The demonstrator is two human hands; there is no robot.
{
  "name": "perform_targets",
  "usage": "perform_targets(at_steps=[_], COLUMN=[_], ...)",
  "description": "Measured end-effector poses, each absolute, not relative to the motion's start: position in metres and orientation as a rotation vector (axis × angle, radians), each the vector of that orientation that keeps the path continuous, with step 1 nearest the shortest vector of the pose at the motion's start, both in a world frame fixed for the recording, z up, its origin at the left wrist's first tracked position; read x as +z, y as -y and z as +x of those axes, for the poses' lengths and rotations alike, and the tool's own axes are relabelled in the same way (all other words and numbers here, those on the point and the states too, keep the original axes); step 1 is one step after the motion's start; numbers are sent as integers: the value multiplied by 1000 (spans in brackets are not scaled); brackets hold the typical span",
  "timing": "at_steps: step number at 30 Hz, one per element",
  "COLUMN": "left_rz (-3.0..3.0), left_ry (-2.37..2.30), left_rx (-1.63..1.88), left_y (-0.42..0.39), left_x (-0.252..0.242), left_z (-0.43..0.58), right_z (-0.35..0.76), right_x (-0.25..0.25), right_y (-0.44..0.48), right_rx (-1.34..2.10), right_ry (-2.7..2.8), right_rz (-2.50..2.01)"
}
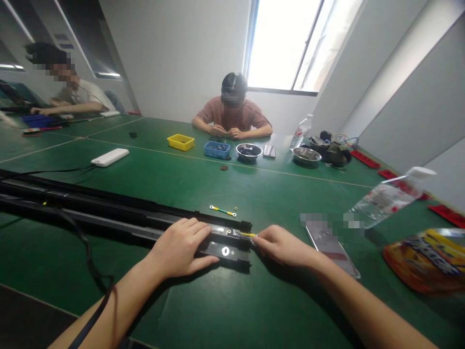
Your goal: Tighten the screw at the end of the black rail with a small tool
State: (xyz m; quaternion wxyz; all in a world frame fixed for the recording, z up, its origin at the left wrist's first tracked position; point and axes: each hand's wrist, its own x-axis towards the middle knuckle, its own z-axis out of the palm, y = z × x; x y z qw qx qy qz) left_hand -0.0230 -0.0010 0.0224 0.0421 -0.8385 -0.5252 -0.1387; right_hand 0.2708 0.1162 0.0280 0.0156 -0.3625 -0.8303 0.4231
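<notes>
A long black metal channel (214,248) lies across the table, its end near the middle of the view. My left hand (181,249) is closed over it, fingers on the far side and thumb along the near side. Just past the channel's end, my right hand (278,245) pinches a short yellow wire (247,235) that runs to a ring-shaped fitting (229,232) inside the channel. Part of the wire is hidden by my fingertips. Behind the channel lie a green-and-yellow wire with ring lugs (223,211) and a small brass-coloured ring (236,208).
To the right are a phone (332,247), a tilted-looking plastic bottle (392,196) and an orange snack bag (425,264). A black cable (85,242) crosses the channel. Farther back stand a yellow bin (180,142), a blue bin (217,150) and metal bowls (249,152). Two people sit beyond.
</notes>
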Motion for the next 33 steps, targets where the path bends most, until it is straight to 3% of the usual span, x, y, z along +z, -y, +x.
perform_targets(at_steps=[6,22,33], left_rz=[-2561,-2559,-2567], left_ry=[1599,1585,1611], left_rx=[-444,-466,-432], left_y=[1,1,0], left_x=[23,24,25], left_z=[-23,-23,-22], right_z=[270,276,276], right_x=[30,30,17], right_y=[-115,-117,-124], right_rx=[1278,1584,1391], right_ry=[2613,2393,2066], right_rz=[-1104,-1206,-1180])
